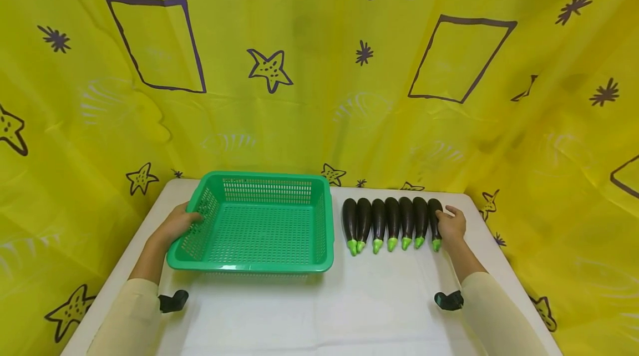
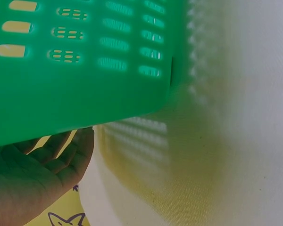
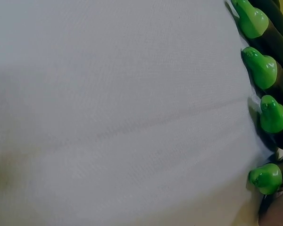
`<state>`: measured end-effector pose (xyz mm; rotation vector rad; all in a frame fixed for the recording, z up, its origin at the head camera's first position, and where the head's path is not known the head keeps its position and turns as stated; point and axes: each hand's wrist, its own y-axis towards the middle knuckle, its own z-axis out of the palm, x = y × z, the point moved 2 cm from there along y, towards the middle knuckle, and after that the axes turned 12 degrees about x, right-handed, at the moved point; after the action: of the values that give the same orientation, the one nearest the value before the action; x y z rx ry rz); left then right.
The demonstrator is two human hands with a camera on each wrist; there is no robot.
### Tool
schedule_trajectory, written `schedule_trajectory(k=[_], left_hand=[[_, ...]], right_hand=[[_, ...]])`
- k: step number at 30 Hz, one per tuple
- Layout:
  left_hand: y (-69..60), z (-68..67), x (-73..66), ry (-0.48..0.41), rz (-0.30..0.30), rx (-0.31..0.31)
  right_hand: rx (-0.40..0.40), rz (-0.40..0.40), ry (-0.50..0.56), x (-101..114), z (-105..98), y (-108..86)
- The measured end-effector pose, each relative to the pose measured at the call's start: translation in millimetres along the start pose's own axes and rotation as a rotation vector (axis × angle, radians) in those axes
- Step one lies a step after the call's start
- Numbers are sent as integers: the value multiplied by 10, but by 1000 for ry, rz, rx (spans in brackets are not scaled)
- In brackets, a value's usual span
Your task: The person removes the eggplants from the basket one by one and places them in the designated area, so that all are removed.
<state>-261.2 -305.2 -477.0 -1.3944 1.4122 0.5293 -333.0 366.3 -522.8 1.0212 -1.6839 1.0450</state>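
Note:
A green plastic basket (image 1: 264, 234) with perforated walls stands on the left of the white table. The left hand (image 1: 177, 223) grips its left rim, thumb over the inside; the left wrist view shows the fingers (image 2: 78, 155) against the outer underside of the rim. To the right lies a row of several dark eggplants (image 1: 392, 220), green stem ends toward the person. At the row's right end, the right hand (image 1: 453, 225) touches the last eggplant (image 1: 435, 228) with its thumb, the forefinger held apart. The right wrist view shows the stem end (image 3: 266, 179) beside a sliver of that hand.
A white cloth covers the table (image 1: 369, 306). Yellow curtains (image 1: 309, 123) with drawn stars and shapes hang behind it and along both sides. Black wrist devices (image 1: 173, 301) sit by both sleeves.

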Motion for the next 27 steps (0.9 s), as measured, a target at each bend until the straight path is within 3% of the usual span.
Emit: schedule_trajectory(k=[12,17,27], left_hand=[[52,-20,28,43,32,-10],[-6,-40,63,61,28,-43],[-145,-82,104,-52,90,-135]], right_hand=[[-51,-38,-183,-61,-34,11],[-17,-41,-261,-72,18,4],[64,-38,-303,-33,22,-36]])
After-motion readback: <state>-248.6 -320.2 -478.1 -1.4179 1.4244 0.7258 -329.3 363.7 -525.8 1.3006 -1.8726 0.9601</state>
